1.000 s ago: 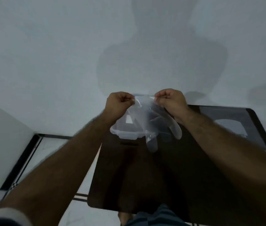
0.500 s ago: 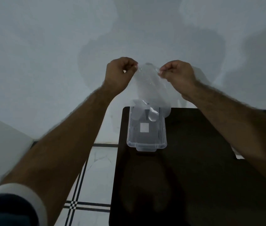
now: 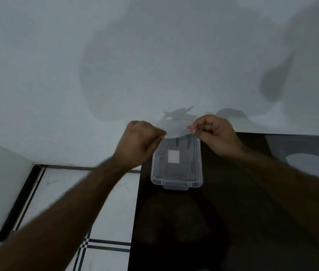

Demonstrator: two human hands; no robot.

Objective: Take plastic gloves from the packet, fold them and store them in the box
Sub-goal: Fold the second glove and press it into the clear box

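A thin clear plastic glove point(image 3: 176, 128) is stretched between my two hands, above the far end of the box. My left hand point(image 3: 139, 145) pinches its left edge and my right hand point(image 3: 214, 133) pinches its right edge. Below them a clear plastic box point(image 3: 176, 180) with a white label on its bottom sits open at the left back of the dark table point(image 3: 233, 222). The glove packet point(image 3: 309, 165) lies at the table's far right.
A white wall fills the upper view, with shadows of my arms. To the left of the table is white tiled floor point(image 3: 96, 192) with black lines. The table's left edge runs just beside the box.
My hands came down from well above the box to just over its far end. The glove that hung long before now looks short and bunched between my fingers.
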